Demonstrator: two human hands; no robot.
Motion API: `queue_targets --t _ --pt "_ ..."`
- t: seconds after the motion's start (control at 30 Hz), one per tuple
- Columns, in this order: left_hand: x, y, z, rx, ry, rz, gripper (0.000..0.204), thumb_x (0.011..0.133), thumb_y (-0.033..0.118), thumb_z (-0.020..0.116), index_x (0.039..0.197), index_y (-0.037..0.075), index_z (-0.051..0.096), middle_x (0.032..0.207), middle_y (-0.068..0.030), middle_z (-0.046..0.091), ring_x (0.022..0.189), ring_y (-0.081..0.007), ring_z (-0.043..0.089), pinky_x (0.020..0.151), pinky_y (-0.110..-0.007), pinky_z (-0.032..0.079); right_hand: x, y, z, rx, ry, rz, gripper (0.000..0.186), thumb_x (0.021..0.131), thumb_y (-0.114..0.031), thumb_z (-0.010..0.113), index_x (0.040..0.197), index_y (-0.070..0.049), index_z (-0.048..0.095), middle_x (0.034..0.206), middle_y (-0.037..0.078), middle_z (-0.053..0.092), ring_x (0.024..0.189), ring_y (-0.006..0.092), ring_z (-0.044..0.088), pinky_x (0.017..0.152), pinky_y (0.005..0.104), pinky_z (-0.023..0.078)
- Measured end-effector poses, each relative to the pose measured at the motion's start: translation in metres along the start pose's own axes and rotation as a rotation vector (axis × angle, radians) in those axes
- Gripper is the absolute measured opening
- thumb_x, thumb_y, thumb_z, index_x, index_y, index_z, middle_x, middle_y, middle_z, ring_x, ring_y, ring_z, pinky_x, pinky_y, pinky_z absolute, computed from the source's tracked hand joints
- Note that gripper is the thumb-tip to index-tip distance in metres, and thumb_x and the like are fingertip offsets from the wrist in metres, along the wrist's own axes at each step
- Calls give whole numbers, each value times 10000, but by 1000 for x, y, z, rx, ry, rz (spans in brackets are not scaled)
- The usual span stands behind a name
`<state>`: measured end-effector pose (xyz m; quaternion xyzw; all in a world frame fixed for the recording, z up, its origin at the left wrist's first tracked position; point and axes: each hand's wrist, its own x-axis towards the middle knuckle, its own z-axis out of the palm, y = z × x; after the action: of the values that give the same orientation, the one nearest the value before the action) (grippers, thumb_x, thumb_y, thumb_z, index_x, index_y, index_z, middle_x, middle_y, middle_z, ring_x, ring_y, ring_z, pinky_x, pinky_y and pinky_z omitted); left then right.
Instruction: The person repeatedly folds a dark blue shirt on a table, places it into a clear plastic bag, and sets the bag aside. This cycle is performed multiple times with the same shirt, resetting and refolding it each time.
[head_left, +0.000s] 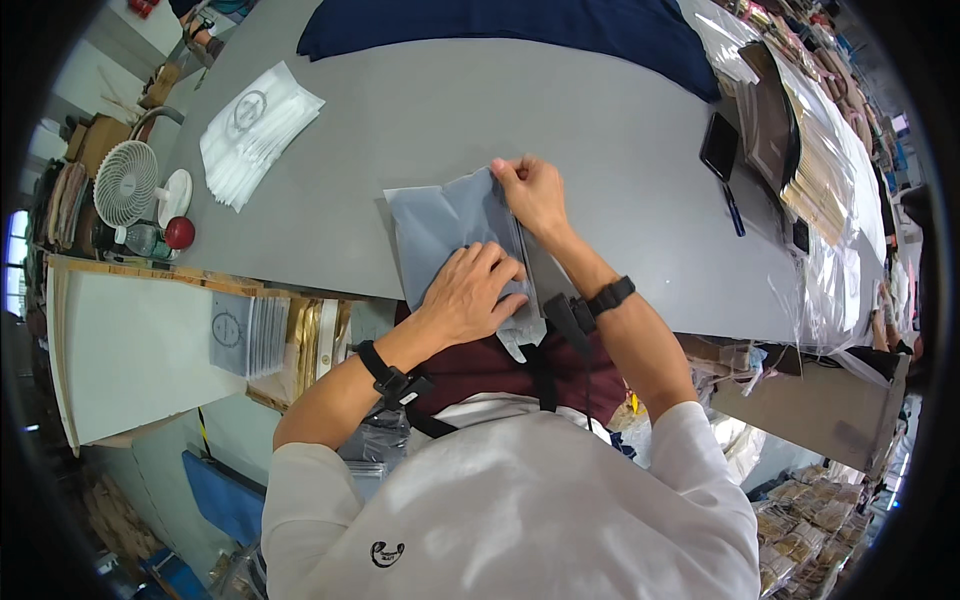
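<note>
Circular prints (249, 111) on white bags (262, 146), shelved packets (230, 335); emblem (387, 555) on shirt (520, 500); lettering illegible.

- White shirt (510, 490) with short, loose sleeves (705, 445), plain all over — save for a small black curved emblem (387, 553) with tiny lettering beneath.
- Left hand (475, 290) bare; above it a black wristband (375, 362) carrying a boxy black module (397, 385) with a small pale label.
- Right hand (535, 195) bare; a matching black strap (612, 294) — its black housing (570, 318) angular, a thin dark cable (588, 390) below.
- Maroon garment (480, 375) at the lap, crossed by black webbing (543, 380).
</note>
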<state>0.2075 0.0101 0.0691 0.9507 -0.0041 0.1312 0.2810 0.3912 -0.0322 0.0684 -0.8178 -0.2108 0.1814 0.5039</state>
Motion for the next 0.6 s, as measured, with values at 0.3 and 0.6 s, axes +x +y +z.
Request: queue_targets --t 0.3,0.6 --pt "47 -59 -28 -93 443 -268 250 999 176 640 1212 62 705 1168 -139 697 1002 -284 684 922 -408 514 8 8 -14 445 -336 176 331 997 -305 751 945 21 742 833 58 700 761 120 677 617 271 570" --pt "80 -77 -28 -258 131 -490 239 982 265 697 1030 33 729 872 -92 735 829 -217 689 804 -365 549 3 10 -15 226 -255 106 325 978 -307 768 864 -3 750 733 29 679 637 95 632 622 268 576"
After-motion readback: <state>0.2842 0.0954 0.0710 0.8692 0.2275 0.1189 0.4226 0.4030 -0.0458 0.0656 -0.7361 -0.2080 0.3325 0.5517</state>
